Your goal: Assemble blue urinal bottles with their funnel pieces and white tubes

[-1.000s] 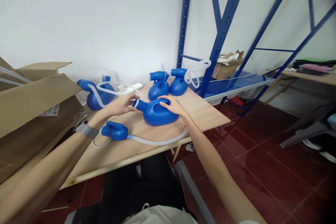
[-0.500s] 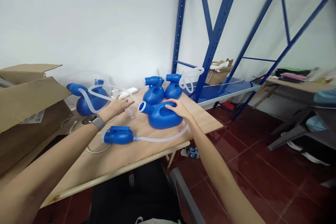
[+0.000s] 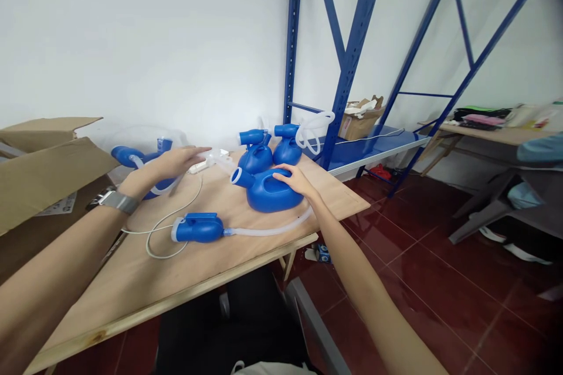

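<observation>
A blue plastic bottle [image 3: 272, 194] with a handle and a wide white-rimmed mouth lies on the wooden table [image 3: 229, 263]. My right hand [image 3: 292, 180] is closed round its handle. My left hand [image 3: 180, 159] reaches over the back left of the table, fingers stretched out, beside a clear tube [image 3: 224, 164] and in front of another blue bottle. Nearer the front edge lies a small blue container [image 3: 199, 227], joined to a clear hose [image 3: 272, 231] that runs right toward the held bottle.
Two blue bottles [image 3: 255, 158] with coiled tubing [image 3: 314, 129] stand behind the held one. An open cardboard box [image 3: 53, 179] is at left. A white power strip [image 3: 197, 166] and cable [image 3: 156, 228] lie on the table. Blue shelving [image 3: 356, 41] rises at right.
My left hand has moved left and back, and the clear tube by it has shifted. The view has turned slightly. My right hand stays on the bottle.
</observation>
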`<state>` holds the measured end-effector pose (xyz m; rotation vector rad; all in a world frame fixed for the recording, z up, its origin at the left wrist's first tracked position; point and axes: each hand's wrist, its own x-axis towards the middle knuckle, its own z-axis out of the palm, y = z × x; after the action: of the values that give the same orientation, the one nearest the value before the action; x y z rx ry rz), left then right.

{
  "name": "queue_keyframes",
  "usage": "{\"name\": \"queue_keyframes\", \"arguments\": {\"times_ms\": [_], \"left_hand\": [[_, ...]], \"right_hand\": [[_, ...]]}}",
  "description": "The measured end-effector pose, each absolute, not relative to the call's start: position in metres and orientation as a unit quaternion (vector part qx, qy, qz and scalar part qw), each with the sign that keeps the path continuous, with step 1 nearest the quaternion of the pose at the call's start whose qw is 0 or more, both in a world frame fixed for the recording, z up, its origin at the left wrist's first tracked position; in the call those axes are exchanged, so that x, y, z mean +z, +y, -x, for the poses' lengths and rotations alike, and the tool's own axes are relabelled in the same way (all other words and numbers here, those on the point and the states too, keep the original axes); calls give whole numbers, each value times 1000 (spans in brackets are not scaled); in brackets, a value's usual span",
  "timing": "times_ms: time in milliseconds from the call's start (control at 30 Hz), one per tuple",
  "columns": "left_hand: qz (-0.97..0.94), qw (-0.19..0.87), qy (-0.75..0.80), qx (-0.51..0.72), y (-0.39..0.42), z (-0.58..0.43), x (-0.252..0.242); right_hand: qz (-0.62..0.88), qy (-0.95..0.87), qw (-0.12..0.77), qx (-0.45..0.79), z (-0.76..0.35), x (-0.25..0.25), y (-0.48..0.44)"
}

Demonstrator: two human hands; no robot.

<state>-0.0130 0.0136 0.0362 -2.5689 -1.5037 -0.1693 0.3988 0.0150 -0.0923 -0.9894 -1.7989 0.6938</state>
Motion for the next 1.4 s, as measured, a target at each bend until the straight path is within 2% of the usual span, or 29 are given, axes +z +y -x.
{"name": "queue_keyframes", "arguments": {"times_ms": [133, 333, 800, 1033, 1167, 1267, 1400], "left_hand": [[862, 79, -501, 10, -3, -14, 37], [860, 87, -502, 35, -13, -59, 13], [887, 9, -457, 67, 10, -91, 21], [884, 25, -462, 68, 14, -97, 27], [877, 60, -477, 22, 13, -110, 29], [883, 51, -465, -32, 12, -125, 27], [892, -2, -450, -41, 13, -131, 19]], "right_hand": [[408, -732, 465, 284, -398, -93, 15], [425, -733, 464, 259, -396, -93, 14], [423, -755, 437, 246, -396, -87, 13], [427, -761, 427, 237, -395, -85, 15], [438, -754, 425, 244, -394, -83, 14], [456, -760, 389, 253, -392, -73, 13], [520, -778, 269, 226, -378, -51, 17]]}}
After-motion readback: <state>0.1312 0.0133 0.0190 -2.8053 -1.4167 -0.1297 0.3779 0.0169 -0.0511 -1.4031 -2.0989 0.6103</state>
